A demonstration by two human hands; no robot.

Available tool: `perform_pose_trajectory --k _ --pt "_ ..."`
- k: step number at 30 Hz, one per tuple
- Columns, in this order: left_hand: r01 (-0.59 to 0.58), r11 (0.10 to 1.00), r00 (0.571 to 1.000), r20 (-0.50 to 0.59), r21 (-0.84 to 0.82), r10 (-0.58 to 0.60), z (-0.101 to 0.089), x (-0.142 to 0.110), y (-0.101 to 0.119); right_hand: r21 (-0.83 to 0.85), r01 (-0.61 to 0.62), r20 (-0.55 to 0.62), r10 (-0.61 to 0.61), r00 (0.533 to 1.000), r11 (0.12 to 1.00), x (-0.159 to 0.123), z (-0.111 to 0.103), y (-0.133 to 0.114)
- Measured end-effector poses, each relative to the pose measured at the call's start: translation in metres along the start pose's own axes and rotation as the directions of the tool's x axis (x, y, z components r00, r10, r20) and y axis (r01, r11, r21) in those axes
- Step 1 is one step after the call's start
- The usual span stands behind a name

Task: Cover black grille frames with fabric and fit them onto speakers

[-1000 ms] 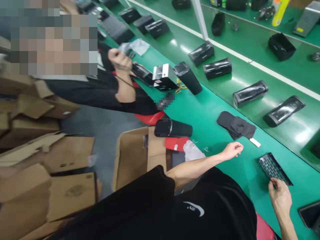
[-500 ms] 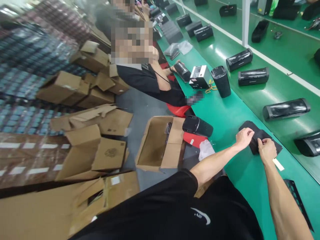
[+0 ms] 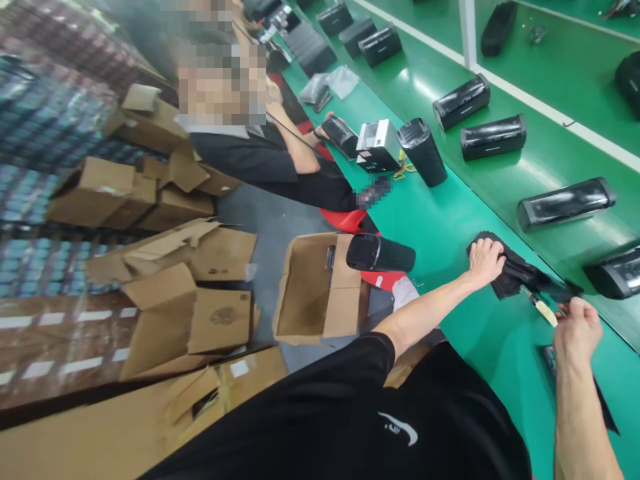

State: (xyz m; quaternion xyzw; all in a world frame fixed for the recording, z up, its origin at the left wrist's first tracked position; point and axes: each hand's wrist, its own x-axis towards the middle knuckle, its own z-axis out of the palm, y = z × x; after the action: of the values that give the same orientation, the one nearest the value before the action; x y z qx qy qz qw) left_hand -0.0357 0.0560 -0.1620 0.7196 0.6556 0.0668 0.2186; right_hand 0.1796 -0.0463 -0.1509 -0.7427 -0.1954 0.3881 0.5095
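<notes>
My left hand (image 3: 486, 262) presses on the near-left end of a pile of thin black sheets (image 3: 511, 275) on the green bench, its fingers bent over the edge. Off to the right, my right hand (image 3: 577, 328) pinches the end of a black sheet (image 3: 554, 285) that stretches out from the pile, smeared by motion. Between the pile and my right hand lies a small tool with a pale yellow handle (image 3: 546, 313). A flat black slotted panel (image 3: 603, 400) lies partly behind my right forearm.
Black cylindrical speakers (image 3: 567, 203) stand along the green line beyond the bench. One speaker (image 3: 381, 253) lies at the bench's near edge, above an open cardboard box (image 3: 306, 293). A co-worker (image 3: 270, 163) sits farther along, beside a white-and-black device (image 3: 379, 145). Cartons crowd the floor at left.
My right hand has moved right and toward me, drawing a black sheet out from the pile. My left hand has gone from pinching to pressing on the pile. The view has shifted slightly.
</notes>
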Motion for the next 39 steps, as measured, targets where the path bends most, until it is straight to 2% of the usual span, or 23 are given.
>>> perform_pose_trajectory --k 5,9,11,13,14,15,16,17,18,19,20,21,22,23,24,25,26,28,30,32,33,35,39 --pt "-0.073 0.997 0.997 0.020 0.015 0.072 -0.003 0.006 -0.003 0.375 -0.074 -0.106 0.122 0.987 0.924 -0.014 -0.088 0.000" --pt "-0.067 0.998 0.997 0.028 -0.009 0.067 -0.013 0.013 -0.008 0.559 -0.137 -0.113 0.239 0.964 0.818 -0.035 -0.133 0.006" --pt "-0.037 0.997 0.999 -0.021 -0.064 0.036 -0.021 0.013 -0.004 0.576 -0.147 -0.129 0.267 0.955 0.804 -0.050 -0.146 0.008" --pt "-0.039 0.976 0.997 -0.078 -0.216 0.022 -0.028 0.003 0.011 0.468 -0.120 -0.172 0.223 0.959 0.876 -0.067 -0.151 0.007" --pt "-0.057 0.941 0.997 -0.064 -0.333 0.038 -0.030 -0.007 0.022 0.381 -0.094 -0.196 0.180 0.964 0.920 -0.076 -0.151 0.006" --pt "-0.068 0.880 0.997 0.002 -0.471 0.078 -0.031 -0.019 0.036 0.288 -0.065 -0.216 0.131 0.967 0.955 -0.085 -0.149 0.005" --pt "-0.045 0.791 0.980 0.127 -0.610 0.154 -0.032 -0.034 0.052 0.204 -0.035 -0.235 0.083 0.968 0.978 -0.095 -0.145 0.004" --pt "0.035 0.695 0.908 0.314 -0.718 0.279 -0.031 -0.051 0.068 0.142 -0.012 -0.248 0.047 0.968 0.990 -0.105 -0.139 0.002" --pt "0.175 0.613 0.774 0.493 -0.770 0.397 -0.029 -0.068 0.085 0.073 0.008 -0.247 0.011 0.969 0.997 -0.115 -0.133 0.000" --pt "0.323 0.565 0.598 0.627 -0.759 0.499 -0.027 -0.084 0.099 -0.022 0.033 -0.222 -0.037 0.974 0.999 -0.125 -0.127 -0.002" --pt "0.424 0.546 0.487 0.690 -0.722 0.535 -0.024 -0.097 0.112 -0.149 0.080 -0.168 -0.105 0.980 0.986 -0.134 -0.121 -0.004" --pt "0.463 0.555 0.434 0.723 -0.691 0.538 -0.021 -0.109 0.121 -0.277 0.145 -0.087 -0.175 0.981 0.950 -0.143 -0.116 -0.006" --pt "0.463 0.572 0.429 0.736 -0.677 0.524 -0.019 -0.117 0.128 -0.377 0.214 -0.003 -0.232 0.973 0.901 -0.151 -0.113 -0.007" --pt "0.434 0.591 0.460 0.731 -0.680 0.503 -0.018 -0.123 0.131 -0.436 0.264 0.054 -0.268 0.962 0.860 -0.158 -0.112 -0.008" --pt "0.395 0.604 0.499 0.714 -0.692 0.491 -0.017 -0.126 0.132 -0.442 0.278 0.056 -0.284 0.957 0.853 -0.164 -0.114 -0.008" --pt "0.369 0.601 0.524 0.693 -0.709 0.495 -0.017 -0.128 0.131 -0.383 0.252 0.000 -0.272 0.962 0.889 -0.168 -0.117 -0.007" --pt "0.368 0.581 0.523 0.678 -0.726 0.516 -0.017 -0.129 0.129 -0.274 0.199 -0.076 -0.228 0.971 0.941 -0.171 -0.121 -0.005" --pt "0.446 0.508 0.451 0.675 -0.737 0.585 -0.017 -0.127 0.125 0.055 0.042 -0.133 -0.034 0.990 0.998 -0.173 -0.131 0.001" --pt "0.553 0.450 0.338 0.682 -0.702 0.648 -0.018 -0.124 0.122 0.353 -0.169 0.051 0.161 0.986 0.920 -0.172 -0.139 0.008" --pt "0.606 0.443 0.262 0.691 -0.661 0.674 -0.018 -0.120 0.121 0.443 -0.354 0.280 0.248 0.928 0.824 -0.169 -0.143 0.014" --pt "0.604 0.456 0.247 0.697 -0.654 0.673 -0.018 -0.117 0.121 0.443 -0.401 0.331 0.270 0.904 0.802 -0.168 -0.145 0.017" --pt "0.518 0.520 0.271 0.707 -0.679 0.653 -0.017 -0.109 0.119 0.426 -0.427 0.309 0.316 0.897 0.797 -0.166 -0.147 0.022" --pt "0.073 0.740 0.379 0.705 -0.669 0.600 -0.008 -0.092 0.116 0.301 -0.393 0.065 0.393 0.917 0.869 -0.161 -0.152 0.034"
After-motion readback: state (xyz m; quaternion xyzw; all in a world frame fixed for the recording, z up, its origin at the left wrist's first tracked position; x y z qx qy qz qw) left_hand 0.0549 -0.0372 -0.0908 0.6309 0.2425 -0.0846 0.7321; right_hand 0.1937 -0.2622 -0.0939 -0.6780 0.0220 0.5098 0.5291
